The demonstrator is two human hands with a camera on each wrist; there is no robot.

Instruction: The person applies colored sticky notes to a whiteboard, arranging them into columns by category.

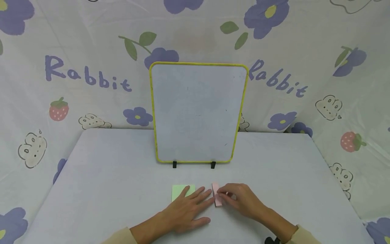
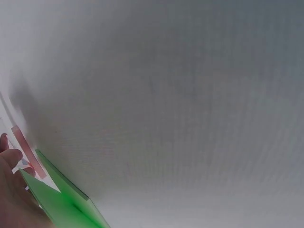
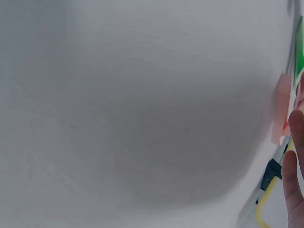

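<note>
While the left hand (image 1: 190,211) lies flat with its fingers spread, partly over the green pad (image 1: 176,192), I see the right hand (image 1: 242,198) bent in, thumb and index tip brought together on the narrow pink pad (image 1: 218,202). That pink pad sits on the table (image 1: 106,176) just right of the left fingertips, in front of the whiteboard (image 1: 198,112). The right hand seems to me to pinch it, though I cannot tell whether one sheet or several are caught. The left hand grips nothing that I can see.

I read the step in hand as parting a slip from the pink pad. To do it well, I would let the left fingertips bear lightly on the pad's near side so it cannot slide, feel for a single layer between the right thumb and index, then lift slowly and low from one end, so the paper neither creases nor tears. I would also keep the left palm light: in the left wrist view the green layers stand apart in a wedge, and pressure could fold them.
</note>
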